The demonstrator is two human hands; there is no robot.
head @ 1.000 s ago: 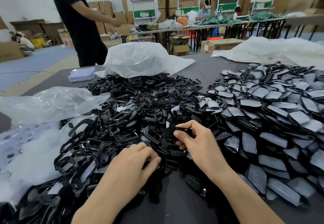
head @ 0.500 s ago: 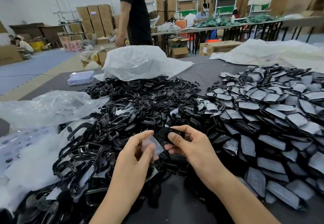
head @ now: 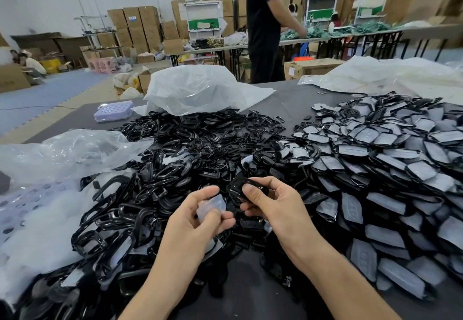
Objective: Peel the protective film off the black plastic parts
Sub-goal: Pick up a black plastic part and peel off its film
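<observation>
Cardboard boxes (head: pixel 132 24) line the far wall of a warehouse hall, and a dark worktop (head: pixel 288 99) lies in front, heaped with parts.

The left hand (head: pixel 198 222) pinches a small, clear piece of protective film (head: pixel 213 204) between its thumb and curled fingers. Just to its right, the right hand (head: pixel 273 207) grips a black plastic part (head: pixel 236 189), thumb on the near face and fingers curled round the far edge. Film and part are close together, and I cannot tell whether they touch.

Below and to the left of the left hand spreads a pile of bare black frames (head: pixel 150 174). To the right of the right hand lies a second pile of black parts with greyish film on them (head: pixel 388 169).

Beyond both hands a white plastic bag (head: pixel 200 89) rests on the far edge of the frames. Far to the left lies a crumpled clear bag (head: pixel 70 151), and beyond it a small lilac box (head: pixel 114 111). Past the worktop stands a person in black (head: pixel 263 26).
</observation>
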